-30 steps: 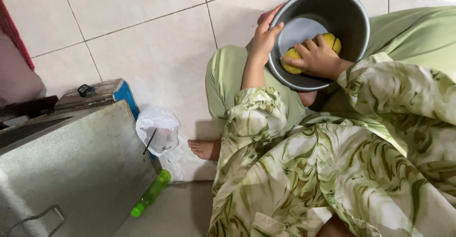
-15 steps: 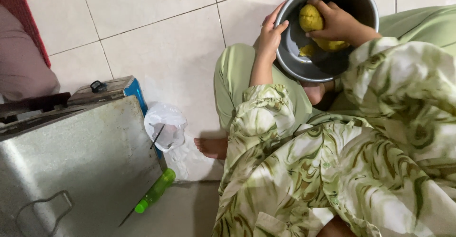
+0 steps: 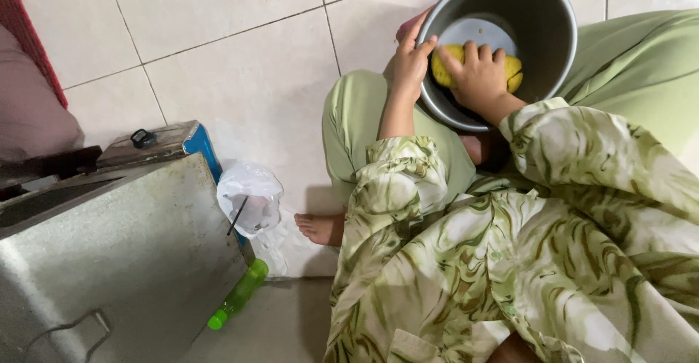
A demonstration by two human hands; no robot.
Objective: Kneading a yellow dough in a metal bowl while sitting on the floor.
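Two hands were busy at a metal pot [image 3: 547,39] that rested tilted on the person's lap, above the tiled floor [image 3: 240,79]. The left hand [image 3: 410,61] lay against the pot's near rim, fingers curled over the edge and gripping it. The right hand [image 3: 478,77] was down inside the pot, its fingers spread and pressed over a yellow sponge [image 3: 513,68] against the inner wall; the grip was a flat press more than a pinch. Pale green trousers [image 3: 357,119] and a leaf-patterned sleeve [image 3: 582,152] filled the space below the pot. One bare foot [image 3: 319,228] rested on the tiles. Further left stood a grey metal box [image 3: 116,261], with a clear plastic bag [image 3: 251,195] and a green bottle [image 3: 237,297] lying just beside it.
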